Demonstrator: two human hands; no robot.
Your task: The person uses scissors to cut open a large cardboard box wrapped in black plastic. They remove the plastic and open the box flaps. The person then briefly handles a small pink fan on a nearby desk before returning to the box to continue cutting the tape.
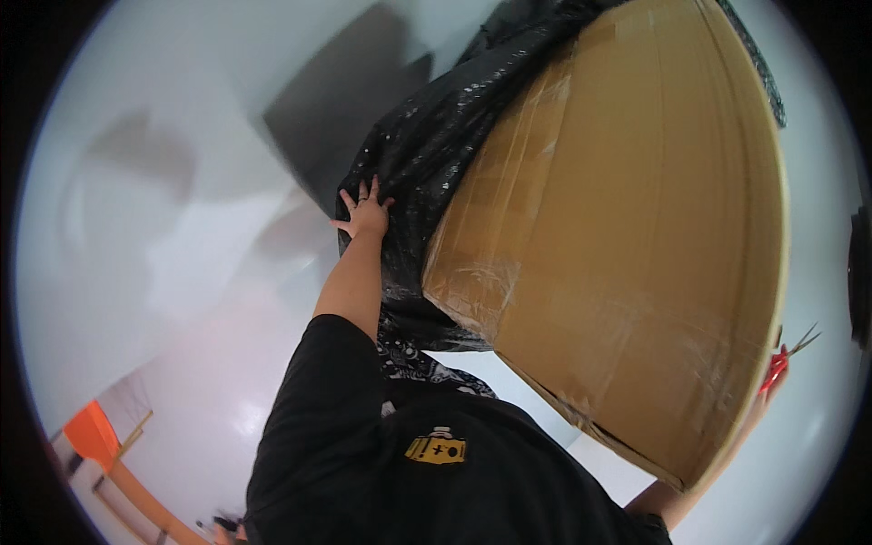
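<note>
A large cardboard box [633, 204] fills much of the right half of the view, tilted, with clear packing tape [490, 279] along its edge. Black plastic wrapping [436, 143] is bunched along the box's left side and has come away from its broad face. My left hand [364, 214] presses flat on this plastic, its fingers spread. At the box's far right edge, my right hand [776, 383] is mostly hidden behind the cardboard. It holds red-handled scissors [776, 368], whose blades stick out apart, up and to the right.
Pale, glossy floor [204, 286] surrounds the box and carries dark shadows. An orange object [92, 432] and an orange-brown strip [146, 504] lie at the lower left. Part of another person's hand [225, 533] shows there. A dark object [860, 279] sits at the right rim.
</note>
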